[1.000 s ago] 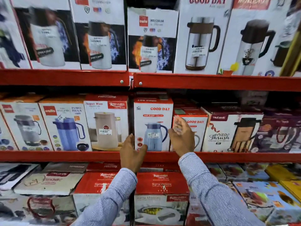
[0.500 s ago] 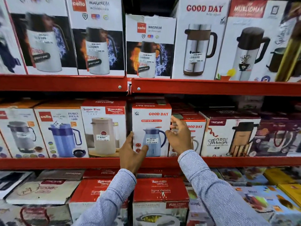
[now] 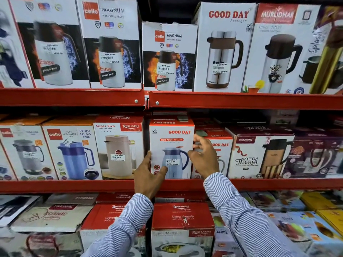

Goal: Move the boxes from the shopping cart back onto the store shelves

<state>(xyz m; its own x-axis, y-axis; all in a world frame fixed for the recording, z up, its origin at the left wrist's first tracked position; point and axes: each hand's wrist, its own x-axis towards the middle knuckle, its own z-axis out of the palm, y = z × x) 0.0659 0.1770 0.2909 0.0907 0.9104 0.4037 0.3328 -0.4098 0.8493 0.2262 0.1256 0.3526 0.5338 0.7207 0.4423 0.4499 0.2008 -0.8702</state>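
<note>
Good Day box [image 3: 171, 145] between Rishabh box [image 3: 118, 145] and Trueware box [image 3: 259, 156].

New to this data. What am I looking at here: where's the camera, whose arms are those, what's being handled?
There is no robot. One wide-angle camera sits on a person's head, looking forward and down, so the two arms in striped blue-and-white sleeves are the wearer's own. In front is a red metal store shelf stocked with boxed flasks and jugs. The left hand rests against the lower left edge of a white and red Good Day box picturing a blue jug, thumb on its front. The right hand has open fingers at the box's right edge, in front of a similar Good Day box beside it. The box stands on the shelf, not lifted. No shopping cart is in view.
</note>
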